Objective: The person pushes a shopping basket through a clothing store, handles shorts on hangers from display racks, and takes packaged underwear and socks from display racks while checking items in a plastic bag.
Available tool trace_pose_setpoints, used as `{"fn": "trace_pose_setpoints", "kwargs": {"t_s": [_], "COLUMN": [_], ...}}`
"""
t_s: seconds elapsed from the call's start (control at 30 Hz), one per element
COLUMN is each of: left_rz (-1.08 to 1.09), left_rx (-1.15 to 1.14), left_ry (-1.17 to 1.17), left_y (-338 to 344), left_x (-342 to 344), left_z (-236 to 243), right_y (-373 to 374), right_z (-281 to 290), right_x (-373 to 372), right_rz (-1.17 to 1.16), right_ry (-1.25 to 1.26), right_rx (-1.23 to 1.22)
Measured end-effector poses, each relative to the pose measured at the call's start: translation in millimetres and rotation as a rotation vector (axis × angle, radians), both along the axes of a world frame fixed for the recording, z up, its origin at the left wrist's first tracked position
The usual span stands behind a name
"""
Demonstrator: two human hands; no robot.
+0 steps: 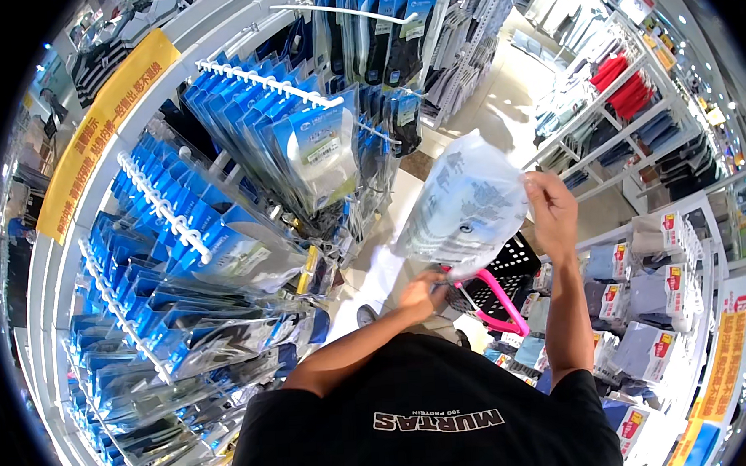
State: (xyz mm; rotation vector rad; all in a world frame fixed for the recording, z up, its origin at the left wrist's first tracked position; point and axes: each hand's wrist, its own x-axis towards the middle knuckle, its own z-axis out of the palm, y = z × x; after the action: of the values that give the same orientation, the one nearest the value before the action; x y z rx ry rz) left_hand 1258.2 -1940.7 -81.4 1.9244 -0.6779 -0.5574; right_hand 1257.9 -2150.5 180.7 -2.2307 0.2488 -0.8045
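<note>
Near the black basket (519, 257), your right fingers (547, 182) pinching the translucent bag (468, 198), your left fingers (432, 278) curled beside the pink handle (505, 299), hold cannot be determined.

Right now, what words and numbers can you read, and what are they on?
I won't copy writing, but it's on:
Black cloth T-shirt: pale letters, upside down, clear.
Yellow sign, upper left: rows of characters.
Orange sign, lower right: rows of characters.
Pale translucent plastic bag in the right hand: grey print, too blurred.
Blue-topped clear plastic packets: labels too small.
Small red-and-white tags: too small.
</note>
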Motion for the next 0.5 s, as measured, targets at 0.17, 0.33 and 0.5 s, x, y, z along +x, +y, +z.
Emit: {"fn": "trace_pose_setpoints", "kwargs": {"t_s": [0.17, 0.33, 0.5], "left_rz": [0.258, 0.544, 0.631], "left_rx": [-0.021, -0.419, -0.189], "left_ry": [0.326, 0.551, 0.705], "left_y": [81.7, 95.3, 106.9], "left_x": [24.1, 40.1, 38.4], "left_z": [-1.3, 56.4, 74.9], "right_y": [40.1, 66.3, 85.2], "right_z": [-12.3, -47.3, -85.2], "right_x": [9.7, -1.2, -15.0], "right_rz": [0.28, 0.711, 1.008], "right_ry": [0.153, 0.377, 0.412], "right_rx": [-0.099, -0.291, -0.398]}}
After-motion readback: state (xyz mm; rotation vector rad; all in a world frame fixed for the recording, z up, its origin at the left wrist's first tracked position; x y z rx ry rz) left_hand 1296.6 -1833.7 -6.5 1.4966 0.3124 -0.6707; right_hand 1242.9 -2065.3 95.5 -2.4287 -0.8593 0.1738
